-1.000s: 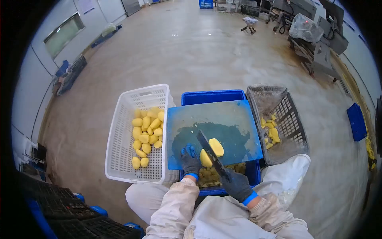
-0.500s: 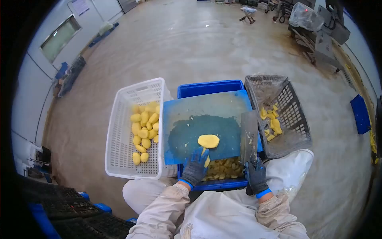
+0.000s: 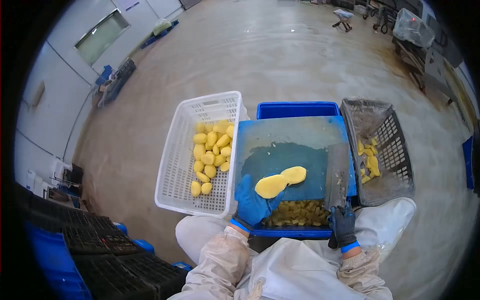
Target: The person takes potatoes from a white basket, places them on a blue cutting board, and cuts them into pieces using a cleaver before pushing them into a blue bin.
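While diced potato (image 3: 297, 214) fills the visible end of a blue bin (image 3: 295, 234), whole peeled potatoes (image 3: 210, 158) sit uncut in a white crate (image 3: 167, 172) at left.

The cutting looks well under way but unfinished, judging by the cubes and the whole stock. The gloved left hand (image 3: 254, 204) grips a near potato piece (image 3: 270, 186), cut face up, over the front of a cutting board (image 3: 252, 131); it meets a far potato piece (image 3: 295, 174) on the board, neither one diced. Well apart from it, the gloved right hand (image 3: 343, 225) is closed around the handle of a cleaver (image 3: 337, 175), blade at the board's right side. Irregular chunks (image 3: 372, 163) lie in a plastic-lined crate (image 3: 400, 187). The cubes' depth cannot be told.
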Motion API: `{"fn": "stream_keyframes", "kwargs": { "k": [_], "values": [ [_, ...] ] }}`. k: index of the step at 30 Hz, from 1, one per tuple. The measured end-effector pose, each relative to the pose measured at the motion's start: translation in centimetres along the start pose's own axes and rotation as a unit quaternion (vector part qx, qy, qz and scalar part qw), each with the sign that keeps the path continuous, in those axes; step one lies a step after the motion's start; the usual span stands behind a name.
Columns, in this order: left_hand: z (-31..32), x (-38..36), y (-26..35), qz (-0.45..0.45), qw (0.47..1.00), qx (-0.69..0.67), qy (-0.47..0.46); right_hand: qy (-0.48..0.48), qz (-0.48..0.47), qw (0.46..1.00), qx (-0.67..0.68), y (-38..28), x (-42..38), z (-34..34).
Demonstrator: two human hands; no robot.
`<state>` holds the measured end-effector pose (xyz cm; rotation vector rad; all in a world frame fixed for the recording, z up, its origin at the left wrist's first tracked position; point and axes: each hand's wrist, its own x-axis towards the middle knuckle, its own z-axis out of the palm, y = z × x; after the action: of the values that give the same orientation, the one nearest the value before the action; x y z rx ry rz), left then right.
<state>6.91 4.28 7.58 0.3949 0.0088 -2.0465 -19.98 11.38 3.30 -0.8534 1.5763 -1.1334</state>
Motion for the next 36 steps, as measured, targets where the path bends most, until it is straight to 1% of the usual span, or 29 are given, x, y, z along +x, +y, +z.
{"fn": "stream_keyframes", "kwargs": {
  "k": [1,4,6,7,9,10,12,15,19,20,21,22,23,24,25,26,27,28,29,30,31,32,33,34,35,36],
  "values": [
    [0.3,-0.1,0.0,0.002,1.0,-0.002,0.0,-0.005,0.029,0.999,0.034,-0.5,-0.1,0.2],
    [0.5,-0.3,0.2,0.008,1.0,-0.02,-0.003,-0.002,0.033,0.999,0.031,-0.3,-0.1,0.3],
    [0.3,-0.4,0.4,-0.001,0.999,-0.031,-0.037,-0.002,0.034,0.999,0.037,-0.2,0.0,0.4],
    [0.1,-0.3,0.4,0.0,0.999,-0.031,-0.037,0.0,0.035,0.998,0.045,-0.1,0.0,0.5],
    [-0.3,0.0,0.5,-0.011,0.999,-0.035,0.003,-0.005,0.035,0.999,0.039,-0.4,-0.1,0.5],
    [-0.3,0.1,0.5,-0.011,0.999,-0.035,0.004,-0.01,0.035,0.999,0.032,-0.4,-0.1,0.5],
    [-0.4,0.3,0.4,0.008,1.0,0.003,0.015,-0.01,0.027,0.999,0.027,0.1,0.0,0.4],
    [-1.2,0.3,0.7,-0.02,0.999,0.024,0.018,-0.01,0.024,0.999,0.029,0.1,-0.1,0.4],
    [-4.4,1.2,1.6,-0.019,0.999,0.034,0.0,-0.019,0.046,0.997,0.056,-0.5,-0.4,0.3],
    [-5.0,1.4,1.7,0.063,0.933,0.346,0.077,-0.019,0.047,0.997,0.055,-0.5,-0.5,0.4],
    [-5.4,1.6,1.8,0.137,0.76,0.618,0.144,-0.024,0.003,0.999,0.027,-0.6,-0.7,0.5],
    [-7.7,2.3,2.2,0.137,0.762,0.616,0.144,-0.03,-0.041,0.999,-0.003,-0.7,-0.8,0.7],
    [-11.2,3.4,2.8,0.18,0.659,0.702,0.204,-0.03,-0.041,0.999,-0.005,-1.1,-1.1,0.9],
    [-11.2,3.7,3.1,0.218,0.54,0.771,0.258,-0.056,-0.08,0.993,-0.063,-1.7,-1.6,1.1],
    [-11.3,3.6,3.0,0.218,0.542,0.77,0.258,-0.082,-0.119,0.982,-0.121,-2.1,-1.9,1.4],
    [-11.4,3.5,3.0,0.226,0.5,0.794,0.261,-0.081,-0.118,0.982,-0.122,-1.9,-2.0,1.8],
    [-10.9,3.3,3.0,0.234,0.456,0.817,0.263,-0.1,-0.126,0.975,-0.15,-1.7,-2.2,2.3],
    [-11.5,3.2,3.2,0.232,0.459,0.816,0.264,-0.121,-0.133,0.967,-0.178,-1.7,-2.5,2.8],
    [-12.4,3.2,3.6,0.238,0.522,0.775,0.265,-0.148,-0.096,0.963,-0.205,-1.9,-2.7,3.2],
    [-12.1,3.1,3.8,0.244,0.582,0.729,0.265,-0.148,-0.095,0.962,-0.207,-2.2,-2.8,3.9],
    [-11.8,2.8,3.8,0.243,0.584,0.728,0.265,-0.158,-0.143,0.936,-0.28,-2.5,-2.9,4.5],
    [-11.4,2.6,3.7,0.224,0.603,0.713,0.28,-0.167,-0.19,0.902,-0.349,-2.8,-2.9,5.1],
    [-10.9,2.4,3.8,0.203,0.621,0.698,0.293,-0.178,-0.186,0.902,-0.346,-2.8,-2.8,6.0],
    [-11.7,2.5,4.0,0.203,0.622,0.697,0.294,-0.179,-0.185,0.902,-0.347,-2.8,-2.7,6.5],
    [-13.0,2.8,4.3,0.211,0.584,0.732,0.28,-0.19,-0.185,0.895,-0.358,-2.7,-2.5,7.0],
    [-12.7,2.7,4.4,0.219,0.545,0.764,0.266,-0.201,-0.185,0.888,-0.369,-2.7,-2.3,7.4]
  ]
}}
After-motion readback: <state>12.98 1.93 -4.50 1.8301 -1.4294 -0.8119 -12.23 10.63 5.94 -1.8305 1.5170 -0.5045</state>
